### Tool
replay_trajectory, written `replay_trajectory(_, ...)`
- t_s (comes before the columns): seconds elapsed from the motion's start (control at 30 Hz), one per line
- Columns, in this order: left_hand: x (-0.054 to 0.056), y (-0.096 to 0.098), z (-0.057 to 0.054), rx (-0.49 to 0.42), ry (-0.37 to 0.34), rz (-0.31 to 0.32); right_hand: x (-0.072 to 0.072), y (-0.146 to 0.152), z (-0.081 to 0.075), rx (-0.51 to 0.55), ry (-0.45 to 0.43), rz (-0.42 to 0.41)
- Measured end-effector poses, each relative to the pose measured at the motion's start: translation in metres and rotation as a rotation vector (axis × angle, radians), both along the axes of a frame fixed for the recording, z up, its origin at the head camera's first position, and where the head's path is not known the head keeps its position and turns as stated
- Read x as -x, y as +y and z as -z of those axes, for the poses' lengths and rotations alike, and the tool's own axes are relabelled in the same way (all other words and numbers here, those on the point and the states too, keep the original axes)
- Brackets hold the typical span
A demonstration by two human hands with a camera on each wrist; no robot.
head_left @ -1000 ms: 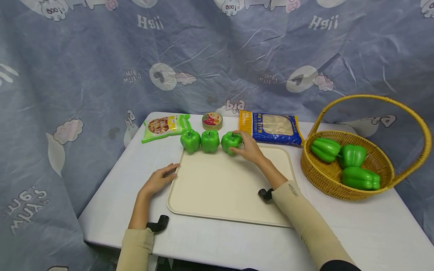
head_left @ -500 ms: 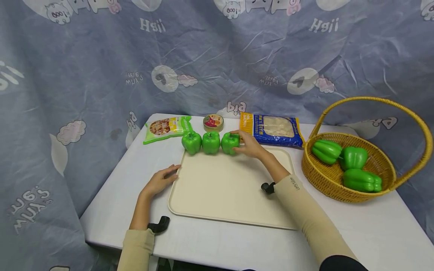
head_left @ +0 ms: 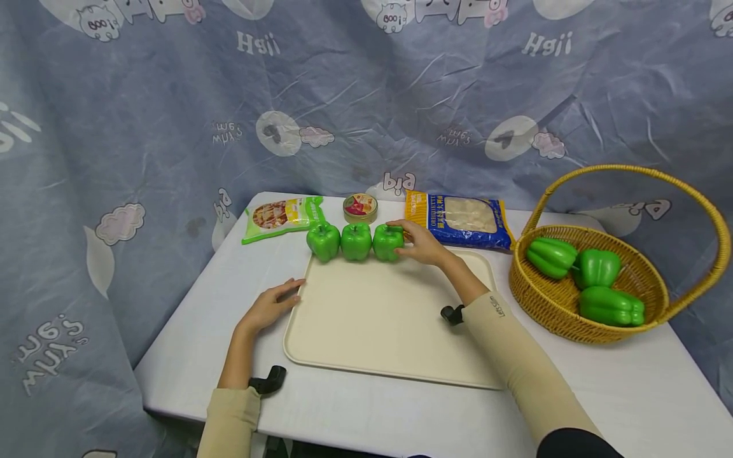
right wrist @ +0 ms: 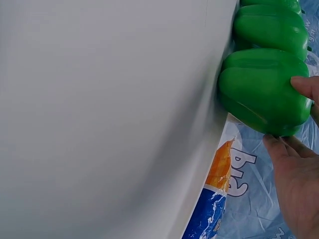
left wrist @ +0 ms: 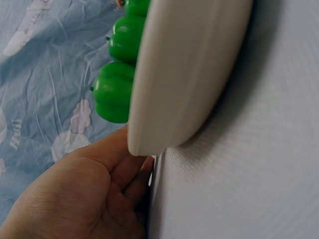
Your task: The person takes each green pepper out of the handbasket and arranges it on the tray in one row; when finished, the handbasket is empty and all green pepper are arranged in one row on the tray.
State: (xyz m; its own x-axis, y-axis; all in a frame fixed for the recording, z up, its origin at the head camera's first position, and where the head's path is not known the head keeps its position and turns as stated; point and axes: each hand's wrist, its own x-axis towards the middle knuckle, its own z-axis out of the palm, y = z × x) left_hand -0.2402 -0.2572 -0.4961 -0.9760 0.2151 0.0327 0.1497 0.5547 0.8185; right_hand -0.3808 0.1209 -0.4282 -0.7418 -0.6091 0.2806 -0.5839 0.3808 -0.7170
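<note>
A row of three green bell peppers stands along the far left edge of a cream tray (head_left: 395, 324): a left pepper (head_left: 323, 242), a middle pepper (head_left: 356, 242) and a right pepper (head_left: 387, 243). My right hand (head_left: 422, 245) holds the right pepper from its right side. In the right wrist view the thumb (right wrist: 305, 85) touches that pepper's side, with fingers at its lower end. My left hand (head_left: 269, 307) rests at the tray's left edge, its fingertips touching the rim; in the left wrist view some of its fingers are partly hidden.
A wicker basket (head_left: 529, 308) with three green peppers stands on the right, its tall handle (head_left: 647, 168) arching over it. Behind the tray lie a green food packet (head_left: 283, 217), a round tin (head_left: 361, 207) and a blue pasta bag (head_left: 464, 219). A patterned cloth hangs behind.
The right pepper has shifted slightly left toward the middle one, with my right hand on it. My left hand stays at the tray's edge. The whole view has dipped slightly.
</note>
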Motion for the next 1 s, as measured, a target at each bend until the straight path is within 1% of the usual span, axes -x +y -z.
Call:
replay_trajectory(0.13,-0.001,0.001,-0.001,-0.010,-0.009,-0.007,0.000,0.000,0.002,0.032,-0.009,-0.008)
replay_trajectory(0.33,0.000,0.003,-0.001,-0.026,-0.007,0.006,0.000,0.001,0.004,0.023,-0.022,0.025)
replay_trajectory(0.47,0.000,0.004,-0.001,-0.007,-0.008,0.000,-0.002,0.003,0.004,0.007,-0.003,0.037)
replay_trajectory(0.57,0.000,0.004,-0.002,0.006,-0.010,-0.009,-0.004,0.004,0.002,-0.033,0.031,0.053)
replay_trajectory(0.73,0.001,0.005,-0.003,0.021,-0.020,-0.015,-0.010,0.011,-0.007,-0.100,0.090,0.090)
replay_trajectory(0.87,0.001,0.004,-0.003,0.025,-0.023,-0.020,-0.018,0.021,-0.018,-0.111,0.158,0.119)
replay_trajectory(1.0,-0.001,0.004,-0.004,0.025,-0.021,-0.019,-0.030,0.037,-0.031,-0.106,0.218,0.134)
